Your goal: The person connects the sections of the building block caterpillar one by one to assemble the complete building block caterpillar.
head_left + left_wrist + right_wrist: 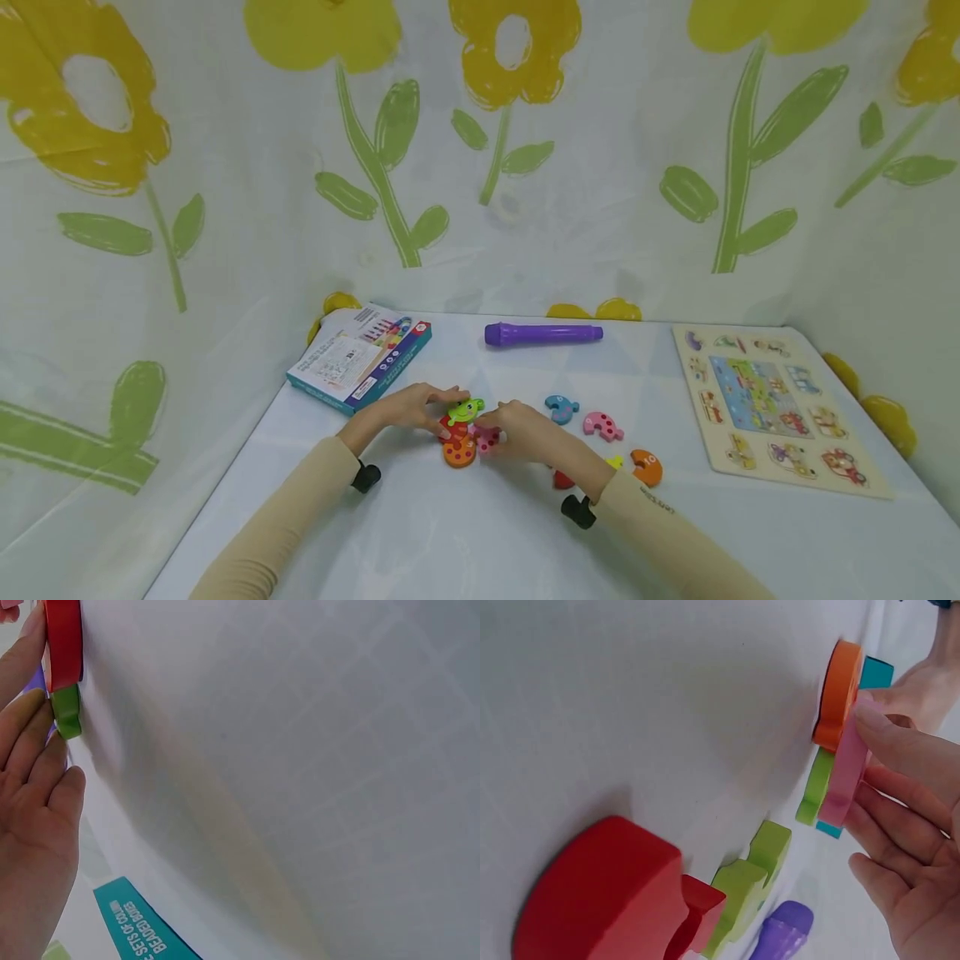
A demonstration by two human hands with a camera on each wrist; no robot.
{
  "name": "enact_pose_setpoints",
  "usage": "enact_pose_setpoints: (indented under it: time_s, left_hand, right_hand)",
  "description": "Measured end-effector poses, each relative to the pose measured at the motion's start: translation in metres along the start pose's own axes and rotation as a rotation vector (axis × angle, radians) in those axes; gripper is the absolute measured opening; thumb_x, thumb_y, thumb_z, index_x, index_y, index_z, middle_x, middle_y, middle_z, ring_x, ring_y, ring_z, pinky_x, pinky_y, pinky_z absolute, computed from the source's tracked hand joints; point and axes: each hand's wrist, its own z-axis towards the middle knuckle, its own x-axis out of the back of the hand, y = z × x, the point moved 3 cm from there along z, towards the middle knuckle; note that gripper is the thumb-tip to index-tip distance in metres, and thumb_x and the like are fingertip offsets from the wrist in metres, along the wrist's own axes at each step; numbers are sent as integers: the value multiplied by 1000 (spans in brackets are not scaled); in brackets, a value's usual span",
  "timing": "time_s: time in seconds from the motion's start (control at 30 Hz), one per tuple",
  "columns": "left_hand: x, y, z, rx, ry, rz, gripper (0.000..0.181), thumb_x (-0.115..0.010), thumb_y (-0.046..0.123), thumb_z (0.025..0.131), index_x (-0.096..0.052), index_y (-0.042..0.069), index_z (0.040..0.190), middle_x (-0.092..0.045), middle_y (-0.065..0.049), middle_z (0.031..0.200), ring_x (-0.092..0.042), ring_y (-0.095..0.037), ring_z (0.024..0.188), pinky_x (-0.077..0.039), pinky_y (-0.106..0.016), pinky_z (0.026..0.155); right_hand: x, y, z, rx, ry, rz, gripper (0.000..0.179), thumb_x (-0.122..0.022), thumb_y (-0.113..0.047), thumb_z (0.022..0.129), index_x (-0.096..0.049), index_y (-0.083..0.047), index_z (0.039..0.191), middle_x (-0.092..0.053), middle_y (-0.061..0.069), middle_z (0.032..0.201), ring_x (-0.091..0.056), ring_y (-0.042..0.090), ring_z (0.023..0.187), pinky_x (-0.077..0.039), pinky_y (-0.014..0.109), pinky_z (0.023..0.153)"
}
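In the right wrist view my right hand (922, 817) pinches a pink puzzle piece (847, 765), thumb on one face and fingers behind. It is held tilted right beside an orange spotted piece (459, 452) and a green piece with a smiling face (467, 410). My left hand (414, 408) rests against the cluster's left side. Its thumb touches a red piece (64, 645) and its extended fingers lie along the green piece's edge. Between my hands the orange, red and green pieces sit close together on the table; fingers partly cover the red one.
Loose pieces lie to the right: blue (561, 409), pink spotted (602, 426), orange numbered 10 (647, 467), yellow (615, 462) and red (562, 480), partly behind my right forearm. A box (360, 358), a purple stick (543, 334) and a wooden picture board (862, 425) lie farther out.
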Motion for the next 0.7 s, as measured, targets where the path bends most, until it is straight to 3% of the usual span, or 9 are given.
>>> enact_pose_setpoints:
  time_s: [0.47, 0.7]
  left_hand:
    - [0, -1, 1, 24, 10, -33, 68, -76, 13, 83, -46, 14, 144, -35, -12, 151, -26, -30, 142, -22, -56, 112]
    - [0, -2, 1, 39, 16, -35, 68, -77, 15, 83, -47, 16, 144, -34, -13, 151, -26, -32, 142, -23, -57, 112]
  right_hand:
    - [-2, 4, 8, -19, -24, 0, 44, -79, -22, 82, -67, -8, 123, -71, 4, 105, -56, 11, 83, -50, 21, 73]
    - [-3, 2, 10, -28, -42, 5, 43, -79, -20, 81, -68, -7, 121, -72, 2, 100, -57, 9, 82, -51, 20, 76]
